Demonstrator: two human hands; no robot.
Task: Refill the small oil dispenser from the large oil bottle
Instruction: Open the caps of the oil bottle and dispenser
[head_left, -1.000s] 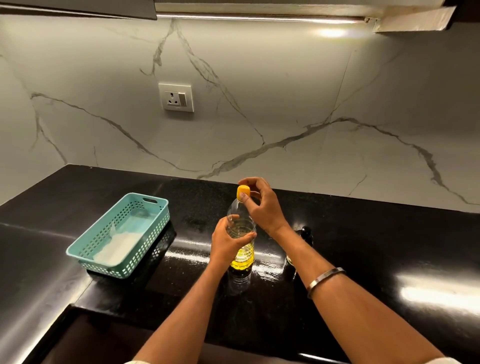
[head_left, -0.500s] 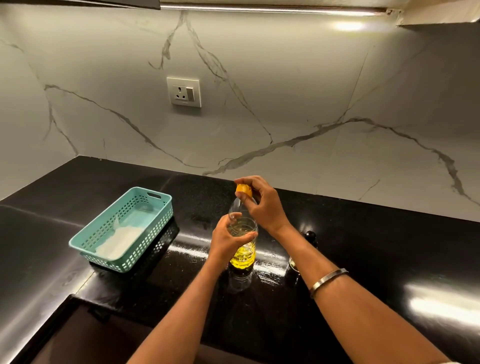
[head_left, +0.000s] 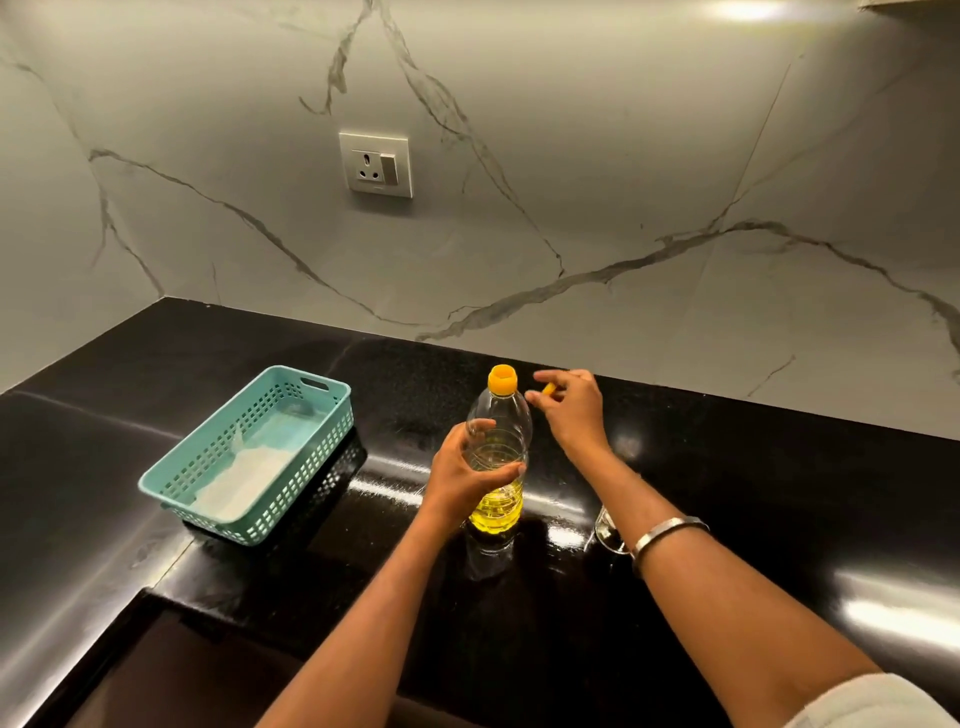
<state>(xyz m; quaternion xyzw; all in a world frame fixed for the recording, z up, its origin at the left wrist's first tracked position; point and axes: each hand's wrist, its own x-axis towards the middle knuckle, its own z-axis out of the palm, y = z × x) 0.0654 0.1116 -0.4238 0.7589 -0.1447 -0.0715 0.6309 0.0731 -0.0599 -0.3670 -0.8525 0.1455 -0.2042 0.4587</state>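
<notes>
The large oil bottle stands upright on the black counter. It is clear plastic with yellow oil in its lower part and an open yellow neck ring at the top. My left hand grips its middle. My right hand is just right of the bottle's neck and pinches a small yellow cap in its fingertips. The small glass oil dispenser stands to the right, mostly hidden behind my right forearm.
A teal plastic basket with a white cloth inside sits to the left on the counter. A marble wall with a power socket rises behind. A lower dark recess lies at the front left.
My right hand has come off the top of the bottle and moved right with the yellow cap. The bottle's neck now shows open. The camera has tilted slightly.
</notes>
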